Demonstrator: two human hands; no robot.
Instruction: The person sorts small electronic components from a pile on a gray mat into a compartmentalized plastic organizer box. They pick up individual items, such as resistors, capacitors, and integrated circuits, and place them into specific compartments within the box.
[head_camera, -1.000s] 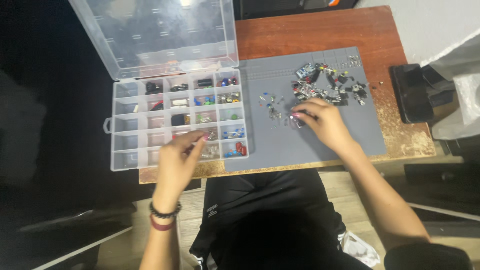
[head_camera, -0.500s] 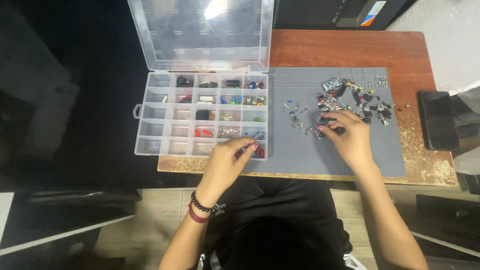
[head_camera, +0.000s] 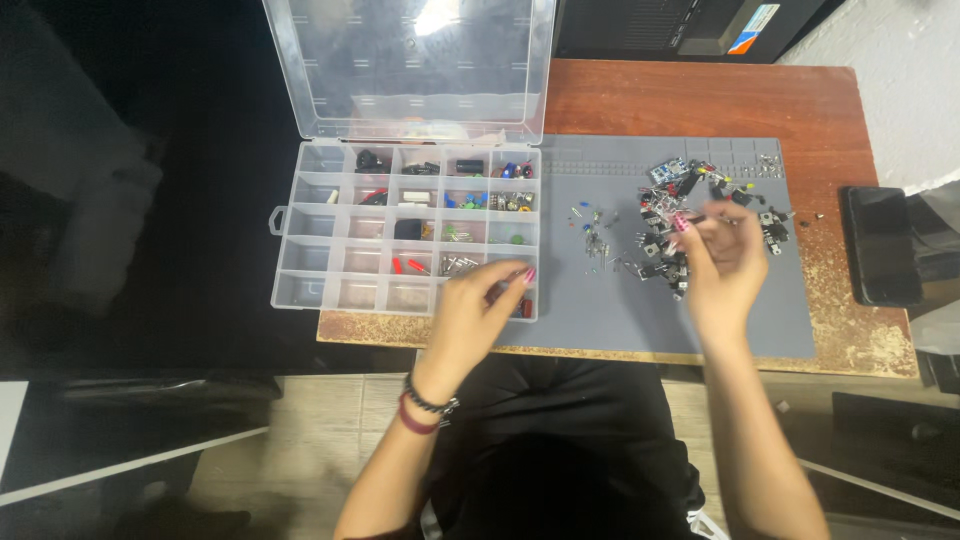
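A: Head view first. What is the left hand (head_camera: 478, 310) doing?

B: It is hovering over the near right corner of the clear organizer (head_camera: 405, 228), fingers curled together above the last compartments. The fingertips are pinching inward, but I cannot tell whether anything is sitting between them.

A: And the organizer itself?

B: It is lying at the desk's (head_camera: 700, 100) left edge, overhanging it, with its lid (head_camera: 410, 65) standing open toward the far side. Small parts are sitting in many of its compartments: dark ones in the far row, blue and green ones to the right, red ones nearer.

A: The right hand (head_camera: 722, 265)?

B: It is working over the grey mat (head_camera: 620, 310), which is covering the middle of the desk. Its fingertips are meeting at the near edge of the parts pile (head_camera: 700, 200), pinching something small there; the piece is too tiny to name. The pile is spreading just beyond the fingers, toward the mat's far right corner.

A: Anything between the two hands?

B: A few loose parts (head_camera: 595, 235) are lying scattered on the mat, between the organizer's right wall and the pile, apart from both hands.

A: What else is showing?

B: A dark phone (head_camera: 883, 245) is lying at the desk's right edge, well apart from the right hand. The left wrist is wearing bracelets (head_camera: 425, 405).
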